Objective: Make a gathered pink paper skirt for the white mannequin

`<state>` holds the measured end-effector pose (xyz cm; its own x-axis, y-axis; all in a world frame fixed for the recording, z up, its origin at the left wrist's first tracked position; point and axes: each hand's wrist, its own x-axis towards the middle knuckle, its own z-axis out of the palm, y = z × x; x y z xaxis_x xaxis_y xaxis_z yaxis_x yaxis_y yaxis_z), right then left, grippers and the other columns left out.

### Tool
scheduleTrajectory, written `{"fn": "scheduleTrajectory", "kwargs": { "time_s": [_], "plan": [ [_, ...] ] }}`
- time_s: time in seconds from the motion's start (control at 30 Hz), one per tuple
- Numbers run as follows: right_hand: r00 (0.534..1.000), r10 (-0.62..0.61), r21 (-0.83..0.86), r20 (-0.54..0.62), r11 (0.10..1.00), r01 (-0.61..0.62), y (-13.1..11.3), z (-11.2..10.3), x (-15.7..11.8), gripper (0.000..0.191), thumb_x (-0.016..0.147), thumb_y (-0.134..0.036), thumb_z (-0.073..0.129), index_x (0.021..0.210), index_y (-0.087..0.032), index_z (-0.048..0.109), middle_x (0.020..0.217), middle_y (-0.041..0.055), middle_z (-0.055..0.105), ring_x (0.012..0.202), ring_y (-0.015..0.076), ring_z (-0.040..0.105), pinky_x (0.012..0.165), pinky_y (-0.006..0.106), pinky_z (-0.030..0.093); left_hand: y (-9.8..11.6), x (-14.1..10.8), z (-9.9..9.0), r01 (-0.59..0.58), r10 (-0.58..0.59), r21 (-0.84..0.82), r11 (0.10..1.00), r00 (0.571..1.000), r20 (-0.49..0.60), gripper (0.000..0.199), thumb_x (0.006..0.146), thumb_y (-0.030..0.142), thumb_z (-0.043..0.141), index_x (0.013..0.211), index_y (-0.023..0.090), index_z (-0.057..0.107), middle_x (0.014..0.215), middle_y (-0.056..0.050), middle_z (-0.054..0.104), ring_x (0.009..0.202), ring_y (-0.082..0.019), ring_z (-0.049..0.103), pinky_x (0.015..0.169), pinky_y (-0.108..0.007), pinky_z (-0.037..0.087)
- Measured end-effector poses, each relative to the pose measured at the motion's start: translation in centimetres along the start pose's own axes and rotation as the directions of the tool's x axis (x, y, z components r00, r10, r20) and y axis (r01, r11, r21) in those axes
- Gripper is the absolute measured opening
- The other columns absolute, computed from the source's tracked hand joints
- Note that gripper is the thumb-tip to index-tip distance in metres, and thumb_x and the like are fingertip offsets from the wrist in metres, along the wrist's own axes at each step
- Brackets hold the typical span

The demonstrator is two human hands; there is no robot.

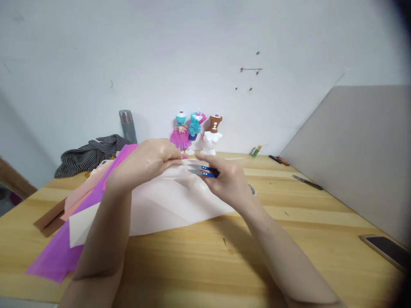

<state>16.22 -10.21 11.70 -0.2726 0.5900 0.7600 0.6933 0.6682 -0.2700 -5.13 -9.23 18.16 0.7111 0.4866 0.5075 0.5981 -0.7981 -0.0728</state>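
A sheer white sheet (pixel 160 207) spreads over the wooden table (pixel 180 265), its far edge raised between my hands. My left hand (pixel 154 158) pinches that edge with closed fingers. In my right hand (pixel 226 177) are small blue-handled thread snips (pixel 207 171), their blades pointing left at the sheet, close to my left fingertips. The blades look parted, with the sheet's upper edge at them; whether they touch it is hard to tell. Left of the sheet, partly behind my left forearm, lie purple (pixel 56 256), cream (pixel 81 224) and pink (pixel 80 194) pieces.
Three small dressed mannequins (pixel 180 134) stand by the wall. A grey bottle (pixel 127 126) and striped cloth (pixel 90 154) are at the back left. Toward the right lie a green-labelled item (pixel 256 151), a dark slim tool (pixel 307 182) and a phone (pixel 388 251). A ring-shaped roll (pixel 253 189) shows behind my right wrist.
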Motion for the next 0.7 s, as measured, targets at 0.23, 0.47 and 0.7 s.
{"fn": "scheduleTrajectory", "kwargs": {
  "time_s": [0.23,0.47,0.7],
  "plan": [
    [0.964,0.118,-0.055,0.237,0.993,-0.107,1.3,-1.8,0.8,0.013,0.076,-0.012,0.057,0.073,-0.018,0.068,0.064,0.0028,0.067,0.056,0.0139,0.057,0.053,0.023,0.032,0.3,0.3,0.9,0.071,-0.065,-0.055,0.996,0.993,0.101,0.025,0.09,0.032,0.051,0.103,0.02,0.069,0.09,-0.005,0.07,0.084,-0.016,0.061,0.073,-0.024,0.044],
    [0.946,0.237,-0.133,0.223,0.968,-0.211,3.3,-4.0,1.0,0.011,0.078,-0.021,0.057,0.072,-0.018,0.066,0.06,0.0008,0.062,0.053,0.012,0.047,0.052,0.024,0.027,-1.6,-2.0,-0.4,0.363,-0.356,0.047,0.931,0.866,0.35,0.072,0.077,0.05,0.062,0.141,0.029,0.037,0.135,-0.005,0.054,0.119,-0.028,0.051,0.093,-0.034,0.042],
    [0.934,0.239,-0.126,0.265,0.969,-0.212,3.3,-3.7,1.1,0.012,0.078,-0.023,0.056,0.071,-0.019,0.066,0.059,0.0002,0.061,0.052,0.0119,0.048,0.052,0.024,0.025,-2.5,-5.1,2.1,0.707,-0.658,-0.039,0.706,0.675,0.335,0.036,0.074,0.033,0.057,0.107,0.021,0.065,0.101,-0.004,0.071,0.092,-0.025,0.063,0.077,-0.031,0.047]
  ]
}}
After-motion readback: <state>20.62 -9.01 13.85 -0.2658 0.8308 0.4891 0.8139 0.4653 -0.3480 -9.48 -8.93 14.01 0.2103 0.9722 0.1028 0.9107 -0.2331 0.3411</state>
